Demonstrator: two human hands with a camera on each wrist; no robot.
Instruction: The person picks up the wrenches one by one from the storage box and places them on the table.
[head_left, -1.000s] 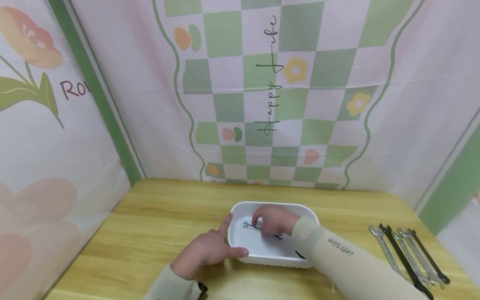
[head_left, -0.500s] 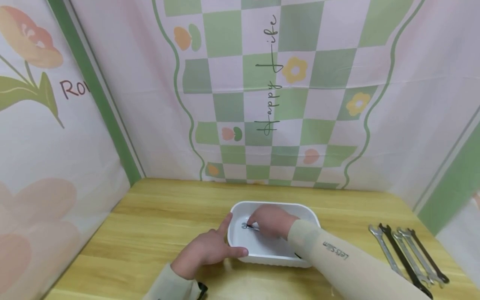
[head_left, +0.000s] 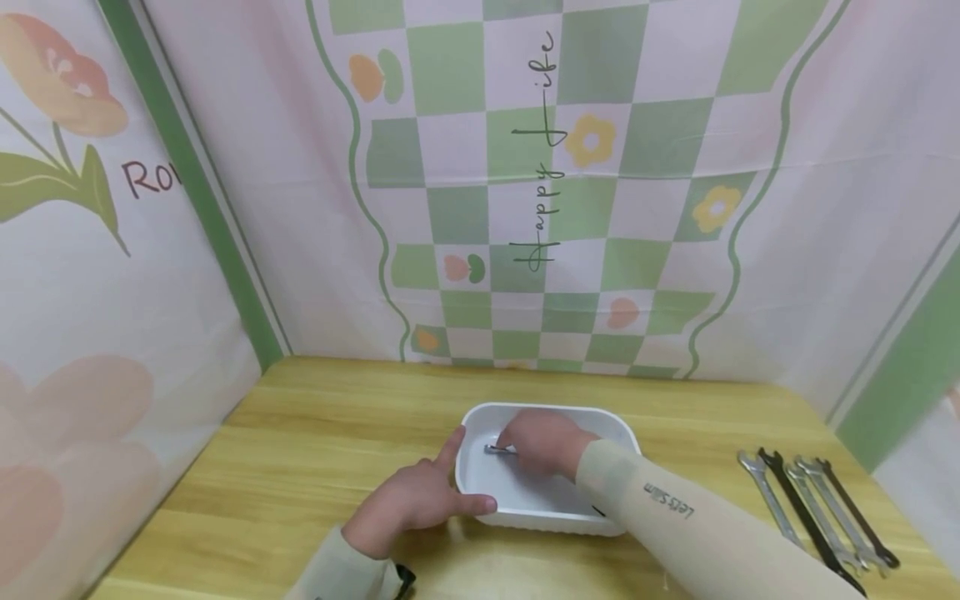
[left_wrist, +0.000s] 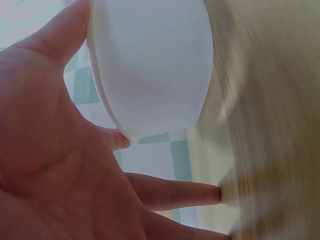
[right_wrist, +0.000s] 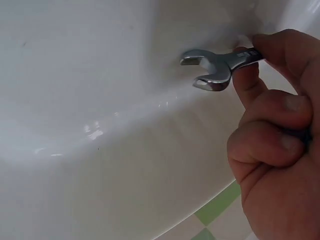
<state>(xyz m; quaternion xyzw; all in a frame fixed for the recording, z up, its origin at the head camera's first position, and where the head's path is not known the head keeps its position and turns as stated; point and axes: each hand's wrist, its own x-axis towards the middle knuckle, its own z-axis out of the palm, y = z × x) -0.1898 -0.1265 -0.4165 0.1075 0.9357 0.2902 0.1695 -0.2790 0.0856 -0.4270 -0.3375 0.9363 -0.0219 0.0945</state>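
My right hand [head_left: 543, 442] is down inside a white tub [head_left: 551, 523]. In the right wrist view its thumb and forefinger pinch a silver open-end wrench [right_wrist: 217, 67] near the head, with the jaw pointing away from the fingers. The other fingers curl into the palm, where a small dark bit shows; the rest of the handle is hidden. My left hand [head_left: 420, 496] is at the tub's left end, fingers spread. Its thumb and forefinger touch the rim, while two straight fingers [left_wrist: 180, 195] reach down to the tabletop.
Several silver and black wrenches [head_left: 817, 508] lie side by side on the wooden table [head_left: 337, 417] at the right. A dark piece [head_left: 597, 510] shows in the tub beside my right sleeve. Patterned cloth [head_left: 517, 183] hangs behind the table.
My right fingers have closed over the wrench, which lay more exposed in the tub one second ago. Its dark far end is now covered and its head has turned slightly. The left hand stays put.
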